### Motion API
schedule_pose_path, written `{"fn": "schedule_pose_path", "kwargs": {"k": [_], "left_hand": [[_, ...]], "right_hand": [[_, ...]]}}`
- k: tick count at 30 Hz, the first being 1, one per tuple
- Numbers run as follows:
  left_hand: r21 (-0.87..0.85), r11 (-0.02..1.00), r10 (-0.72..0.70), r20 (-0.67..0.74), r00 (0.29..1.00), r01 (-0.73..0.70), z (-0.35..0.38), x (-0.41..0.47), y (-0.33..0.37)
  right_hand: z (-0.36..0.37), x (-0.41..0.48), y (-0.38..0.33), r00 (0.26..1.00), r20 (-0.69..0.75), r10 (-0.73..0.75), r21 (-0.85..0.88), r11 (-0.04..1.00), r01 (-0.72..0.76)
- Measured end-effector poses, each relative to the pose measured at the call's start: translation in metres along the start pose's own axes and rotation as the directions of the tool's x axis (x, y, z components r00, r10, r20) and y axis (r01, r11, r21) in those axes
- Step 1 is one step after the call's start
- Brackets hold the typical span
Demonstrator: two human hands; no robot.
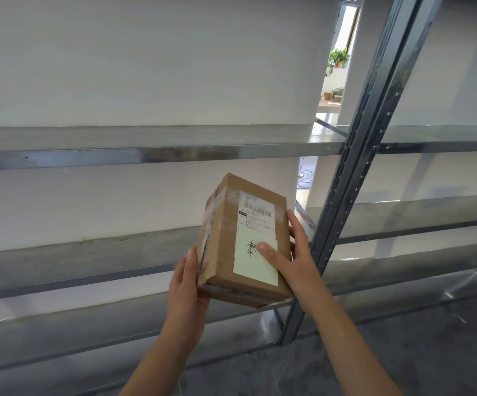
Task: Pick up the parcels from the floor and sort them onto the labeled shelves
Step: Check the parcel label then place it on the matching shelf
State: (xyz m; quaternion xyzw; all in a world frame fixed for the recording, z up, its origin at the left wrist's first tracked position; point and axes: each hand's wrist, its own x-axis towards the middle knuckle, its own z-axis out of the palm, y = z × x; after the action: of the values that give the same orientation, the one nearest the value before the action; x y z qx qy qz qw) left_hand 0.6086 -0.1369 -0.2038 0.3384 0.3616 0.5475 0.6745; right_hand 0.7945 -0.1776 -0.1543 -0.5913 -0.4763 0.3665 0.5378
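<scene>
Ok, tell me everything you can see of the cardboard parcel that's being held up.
The parcel is a brown cardboard box sealed with clear tape. Its facing side bears a white barcode label and a pale green sticker with dark handwriting. It is tilted, held in the air before the metal shelving. The left grip, a bare hand, holds its left side; the right grip holds the right, thumb on the sticker.

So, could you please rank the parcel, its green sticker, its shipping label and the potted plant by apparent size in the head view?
1. parcel
2. green sticker
3. shipping label, only slightly smaller than the sticker
4. potted plant, which looks smallest but stands far behind, so its true size is unsure
</scene>
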Motion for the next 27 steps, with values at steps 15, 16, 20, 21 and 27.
{"fn": "schedule_pose_path", "kwargs": {"k": [15, 16, 20, 21, 27], "left_hand": [[0.252, 0.961, 0.062, 0.204, 0.977, -0.114, 0.003, -0.013, -0.003], [0.268, 0.956, 0.064, 0.206, 0.976, -0.119, 0.003, -0.013, -0.003], [0.362, 0.921, 0.067, 0.216, 0.974, -0.144, 0.004, -0.013, 0.001], [0.387, 0.909, 0.076, 0.216, 0.974, -0.156, 0.005, -0.013, 0.003], [0.530, 0.826, 0.111, 0.180, 0.977, -0.191, 0.010, -0.016, 0.021]], "right_hand": [[-0.010, 0.004, -0.015, 0.991, -0.076, 0.114, 0.260, 0.961, -0.091], [-0.011, 0.003, -0.018, 0.989, -0.083, 0.126, 0.268, 0.958, -0.099], [-0.011, 0.002, -0.022, 0.993, -0.072, 0.090, 0.229, 0.971, -0.071], [-0.011, 0.003, -0.022, 0.996, -0.058, 0.069, 0.221, 0.974, -0.054], [-0.010, 0.006, -0.031, 0.999, -0.023, -0.027, 0.223, 0.974, 0.031]]}}
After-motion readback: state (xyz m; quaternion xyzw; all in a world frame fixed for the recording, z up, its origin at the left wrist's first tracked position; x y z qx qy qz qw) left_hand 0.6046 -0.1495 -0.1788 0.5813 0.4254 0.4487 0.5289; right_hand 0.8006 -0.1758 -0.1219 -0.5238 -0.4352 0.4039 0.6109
